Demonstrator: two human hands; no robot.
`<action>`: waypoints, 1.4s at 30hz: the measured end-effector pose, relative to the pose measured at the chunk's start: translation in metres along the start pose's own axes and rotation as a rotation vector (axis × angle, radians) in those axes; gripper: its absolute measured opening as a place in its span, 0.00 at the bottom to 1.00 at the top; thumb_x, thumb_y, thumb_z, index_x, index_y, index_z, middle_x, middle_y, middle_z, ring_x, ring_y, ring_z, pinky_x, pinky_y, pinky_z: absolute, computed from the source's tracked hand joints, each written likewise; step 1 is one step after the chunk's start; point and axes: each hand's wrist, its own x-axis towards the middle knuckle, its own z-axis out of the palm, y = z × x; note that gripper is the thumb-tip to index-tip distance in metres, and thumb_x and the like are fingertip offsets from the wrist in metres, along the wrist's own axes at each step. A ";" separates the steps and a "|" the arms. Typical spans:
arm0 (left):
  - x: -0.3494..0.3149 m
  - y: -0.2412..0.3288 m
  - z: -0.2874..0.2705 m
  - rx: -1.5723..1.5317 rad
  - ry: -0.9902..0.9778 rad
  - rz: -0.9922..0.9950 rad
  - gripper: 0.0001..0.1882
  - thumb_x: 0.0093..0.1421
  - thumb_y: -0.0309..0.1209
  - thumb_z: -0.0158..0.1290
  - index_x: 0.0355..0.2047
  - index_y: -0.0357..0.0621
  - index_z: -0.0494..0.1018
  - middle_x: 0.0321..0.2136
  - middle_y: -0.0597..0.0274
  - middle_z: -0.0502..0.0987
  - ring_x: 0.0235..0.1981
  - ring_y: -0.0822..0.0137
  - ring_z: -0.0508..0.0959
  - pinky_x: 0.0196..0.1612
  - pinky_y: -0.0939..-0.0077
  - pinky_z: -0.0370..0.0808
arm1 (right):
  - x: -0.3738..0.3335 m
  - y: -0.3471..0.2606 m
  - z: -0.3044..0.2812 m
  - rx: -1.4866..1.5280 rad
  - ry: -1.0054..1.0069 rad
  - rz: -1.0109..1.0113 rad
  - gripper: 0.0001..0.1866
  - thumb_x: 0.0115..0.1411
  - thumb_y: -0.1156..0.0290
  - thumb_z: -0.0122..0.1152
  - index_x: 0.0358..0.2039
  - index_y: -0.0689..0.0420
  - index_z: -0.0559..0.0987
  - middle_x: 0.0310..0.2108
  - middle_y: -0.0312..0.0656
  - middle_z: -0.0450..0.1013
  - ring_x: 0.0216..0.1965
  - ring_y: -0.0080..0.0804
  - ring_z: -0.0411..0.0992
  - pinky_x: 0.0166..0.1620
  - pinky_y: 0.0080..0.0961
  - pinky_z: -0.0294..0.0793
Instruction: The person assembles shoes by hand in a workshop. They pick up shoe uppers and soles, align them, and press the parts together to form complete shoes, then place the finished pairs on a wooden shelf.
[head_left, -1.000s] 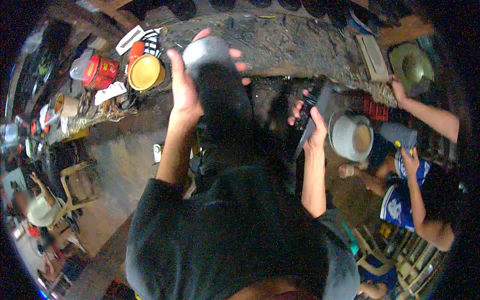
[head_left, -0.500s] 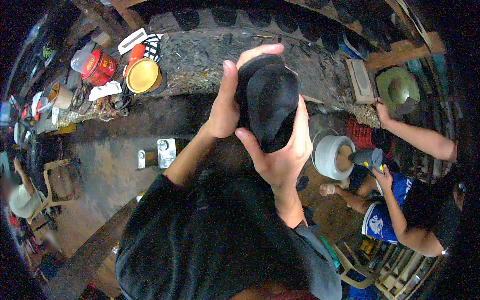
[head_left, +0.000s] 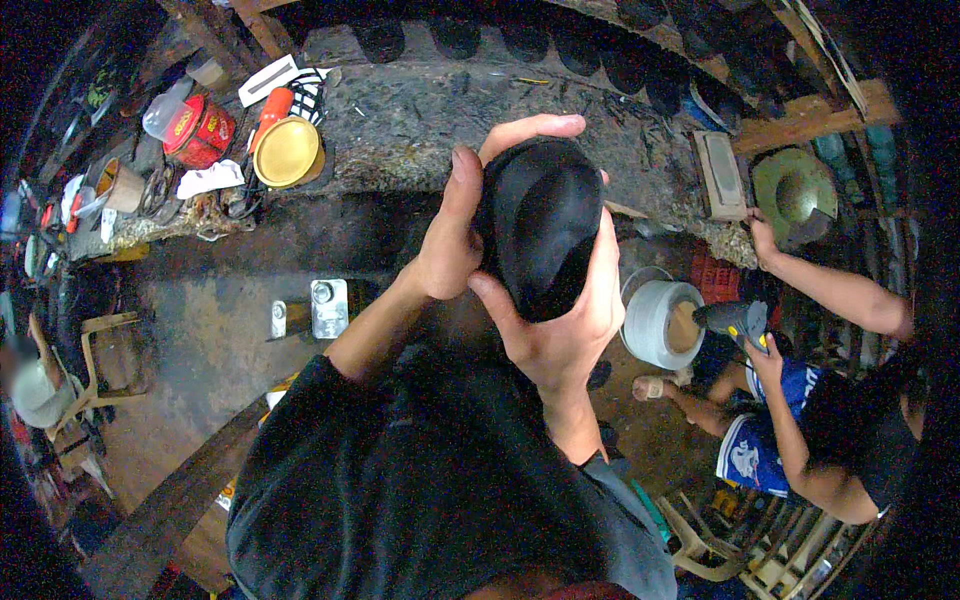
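Between my two hands, above the near edge of the workbench, is a smooth black shoe-shaped piece, its rounded end pointing away from me. My left hand is curled along its left side, with the thumb upright and a finger reaching over the far end. My right hand grips the near end and right side, thumb on the left and fingers along the right. Both hands are closed on it. Its underside and some of my fingers are hidden.
The worn workbench carries a yellow-lidded tin, a red tub and a sharpening stone. Dark rounded shapes line its back. At right, a person holds a dark heat-gun-like tool beside a white bucket. Metal cans stand lower left.
The black shoe-shaped piece has tilted in my hands, showing more of its rounded face, and has shifted slightly nearer. Both hands still grip it.
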 end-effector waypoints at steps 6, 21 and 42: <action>0.001 0.001 0.003 -0.052 -0.022 -0.016 0.43 0.73 0.65 0.20 0.70 0.44 0.59 0.60 0.45 0.73 0.58 0.57 0.77 0.64 0.59 0.71 | -0.001 0.000 -0.001 0.019 -0.014 0.043 0.55 0.42 0.57 0.86 0.65 0.69 0.67 0.56 0.59 0.75 0.56 0.53 0.78 0.59 0.39 0.76; -0.014 -0.005 -0.010 -0.060 -0.022 -0.134 0.43 0.69 0.55 0.50 0.70 0.31 0.59 0.64 0.44 0.71 0.65 0.55 0.72 0.69 0.60 0.65 | -0.017 0.016 0.010 0.032 -0.043 0.136 0.50 0.43 0.63 0.84 0.64 0.67 0.69 0.56 0.59 0.76 0.57 0.55 0.77 0.59 0.40 0.76; -0.047 0.026 -0.047 0.802 -0.110 -0.380 0.27 0.67 0.38 0.60 0.61 0.35 0.73 0.50 0.59 0.82 0.51 0.67 0.79 0.59 0.72 0.72 | 0.018 0.059 -0.027 -0.404 -0.646 -0.466 0.50 0.40 0.74 0.72 0.69 0.53 0.70 0.71 0.40 0.64 0.72 0.36 0.62 0.73 0.40 0.60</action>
